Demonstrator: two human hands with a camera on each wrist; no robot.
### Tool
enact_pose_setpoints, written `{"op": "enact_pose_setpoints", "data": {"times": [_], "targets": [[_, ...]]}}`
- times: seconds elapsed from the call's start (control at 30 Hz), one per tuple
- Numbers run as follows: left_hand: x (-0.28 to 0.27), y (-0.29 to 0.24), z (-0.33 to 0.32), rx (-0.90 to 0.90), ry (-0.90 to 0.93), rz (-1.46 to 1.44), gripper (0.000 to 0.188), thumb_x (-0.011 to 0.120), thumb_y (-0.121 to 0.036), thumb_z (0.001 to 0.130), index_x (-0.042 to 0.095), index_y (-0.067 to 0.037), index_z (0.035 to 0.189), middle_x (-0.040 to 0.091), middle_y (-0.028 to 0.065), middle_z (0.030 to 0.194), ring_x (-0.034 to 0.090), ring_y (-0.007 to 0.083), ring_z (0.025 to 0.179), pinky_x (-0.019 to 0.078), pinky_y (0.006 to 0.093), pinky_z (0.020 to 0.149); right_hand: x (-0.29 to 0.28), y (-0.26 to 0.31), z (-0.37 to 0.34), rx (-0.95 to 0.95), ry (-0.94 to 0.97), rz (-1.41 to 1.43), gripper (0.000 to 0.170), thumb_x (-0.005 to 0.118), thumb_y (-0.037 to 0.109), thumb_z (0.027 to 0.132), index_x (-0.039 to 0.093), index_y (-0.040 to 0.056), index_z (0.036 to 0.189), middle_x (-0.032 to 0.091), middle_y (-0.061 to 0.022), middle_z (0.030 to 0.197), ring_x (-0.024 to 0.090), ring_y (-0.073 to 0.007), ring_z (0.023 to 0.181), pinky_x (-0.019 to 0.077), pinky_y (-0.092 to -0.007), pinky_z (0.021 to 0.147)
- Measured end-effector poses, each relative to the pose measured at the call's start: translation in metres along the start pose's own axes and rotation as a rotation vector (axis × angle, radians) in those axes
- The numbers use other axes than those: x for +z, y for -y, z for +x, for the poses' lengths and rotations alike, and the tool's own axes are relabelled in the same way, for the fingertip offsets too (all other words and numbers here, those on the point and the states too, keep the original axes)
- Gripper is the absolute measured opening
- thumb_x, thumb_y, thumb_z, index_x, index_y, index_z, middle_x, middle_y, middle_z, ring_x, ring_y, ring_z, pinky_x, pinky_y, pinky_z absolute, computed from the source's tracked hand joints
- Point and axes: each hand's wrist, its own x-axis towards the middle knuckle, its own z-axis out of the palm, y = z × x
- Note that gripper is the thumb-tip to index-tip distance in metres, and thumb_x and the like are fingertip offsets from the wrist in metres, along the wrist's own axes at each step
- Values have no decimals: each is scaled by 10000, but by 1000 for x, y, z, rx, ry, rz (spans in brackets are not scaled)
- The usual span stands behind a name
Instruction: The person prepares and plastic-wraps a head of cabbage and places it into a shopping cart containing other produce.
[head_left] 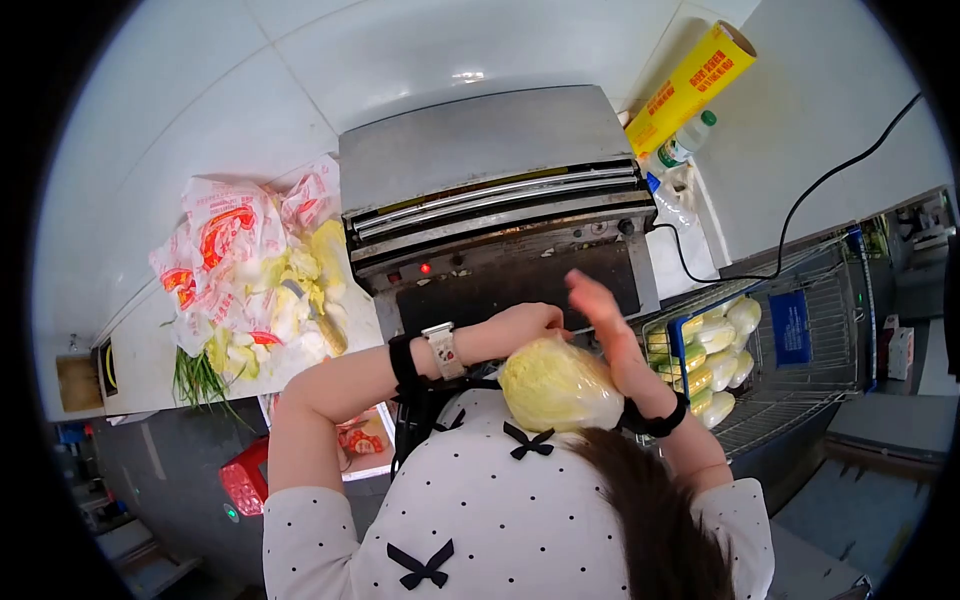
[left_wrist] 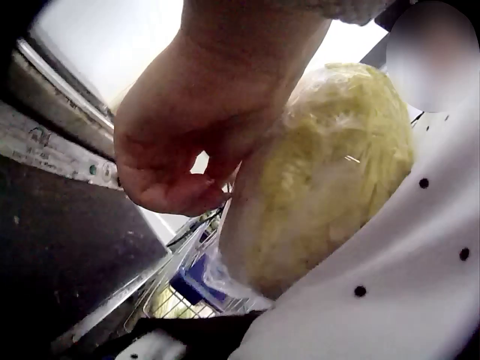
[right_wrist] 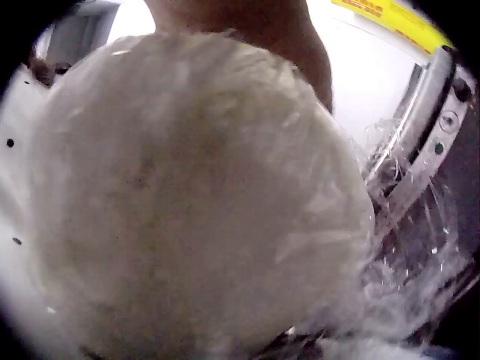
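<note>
A napa cabbage (head_left: 560, 385) in clear plastic film is held close against the person's chest. The left hand (head_left: 525, 328) is at its far left side, fingers curled and thumb meeting the fingertips beside the wrapped head; in the left wrist view this left hand (left_wrist: 202, 142) appears to pinch the film edge. Along the cabbage's right side lies the right hand (head_left: 612, 335), its fingers stretched out toward the wrapping machine (head_left: 500, 210). The cabbage's pale base (right_wrist: 195, 195) fills the right wrist view, hiding the right fingers, and loose film (right_wrist: 409, 262) trails off it.
Cabbage leaves (head_left: 300, 265), printed plastic bags (head_left: 225, 235) and green onions (head_left: 195, 378) lie on the left counter. A shopping cart (head_left: 800, 375) holding several wrapped cabbages (head_left: 720, 345) stands at right. Behind are a yellow film box (head_left: 690, 88), a bottle (head_left: 685, 140) and a black cord (head_left: 800, 205).
</note>
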Motion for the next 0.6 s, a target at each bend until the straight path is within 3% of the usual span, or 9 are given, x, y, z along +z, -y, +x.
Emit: {"op": "enact_pose_setpoints", "data": {"times": [0.07, 0.2, 0.27, 0.3, 0.4, 0.43, 0.47, 0.53, 0.6], "targets": [[5, 37, 9, 98, 0, 66, 207, 534, -230, 809, 569, -27, 829, 611, 124, 764, 595, 263, 726, 451, 342, 620, -21, 4, 1, 26, 526, 105, 602, 296, 467, 925, 531, -41, 1145, 546, -176, 1165, 457, -274, 1160, 322, -384, 990], [-36, 38, 13, -33, 134, 586, 340, 473, -299, 846, 586, 6, 944, 633, 187, 830, 633, 301, 709, 508, 383, 608, -19, -1, 7, 204, 363, 117, 500, 311, 367, 953, 547, -32, 1143, 558, -134, 1168, 511, -211, 1090, 371, -322, 947], [-62, 31, 11, -394, 57, -247, 496, 404, -426, 897, 535, 7, 1099, 615, 222, 905, 635, 289, 754, 520, 384, 679, -17, -12, 7, 392, 237, 250, 450, 342, 311, 959, 548, -51, 1129, 600, -115, 1077, 562, -157, 980, 419, -276, 875], [-75, 17, 3, -509, 94, -427, 698, 294, -578, 885, 445, 12, 1226, 585, 246, 978, 618, 273, 846, 506, 377, 772, -17, -21, 8, 489, 200, 299, 448, 350, 309, 957, 551, -56, 1123, 608, -111, 1051, 570, -149, 956, 428, -269, 857], [-73, -7, -6, -486, 323, -438, 789, 262, -651, 853, 349, -16, 1313, 535, 199, 1122, 569, 227, 976, 457, 343, 862, -11, -29, 18, 673, 183, 351, 444, 379, 323, 948, 592, -58, 1025, 629, -106, 945, 600, -133, 860, 462, -251, 781], [-62, -1, -1, -397, 425, -463, 798, 253, -660, 850, 310, -34, 1343, 488, 121, 1211, 509, 170, 1052, 400, 292, 921, -5, -28, 24, 693, 210, 325, 450, 376, 329, 948, 600, -58, 999, 632, -111, 940, 608, -143, 857, 468, -256, 783], [-39, 23, 2, -75, 298, -538, 776, 239, -651, 858, 321, -48, 1339, 469, 74, 1239, 474, 130, 1079, 381, 241, 920, 0, -27, 30, 713, 234, 298, 459, 373, 336, 948, 609, -57, 972, 636, -117, 934, 617, -153, 854, 473, -261, 784], [-52, 23, 12, -457, 616, -700, 719, 331, -585, 880, 283, -40, 1345, 423, 35, 1291, 447, 94, 1110, 378, 256, 929, 6, -17, 43, 825, 298, 288, 447, 406, 379, 930, 566, -28, 1019, 621, -122, 950, 609, -151, 850, 476, -259, 758], [-49, 17, 6, -242, 659, -663, 680, 417, -506, 880, 276, -32, 1347, 400, 37, 1307, 410, 88, 1138, 347, 253, 954, 9, -2, 53, 922, 254, 343, 459, 450, 408, 908, 539, -19, 1050, 616, -113, 931, 598, -149, 828, 472, -256, 738]]}}
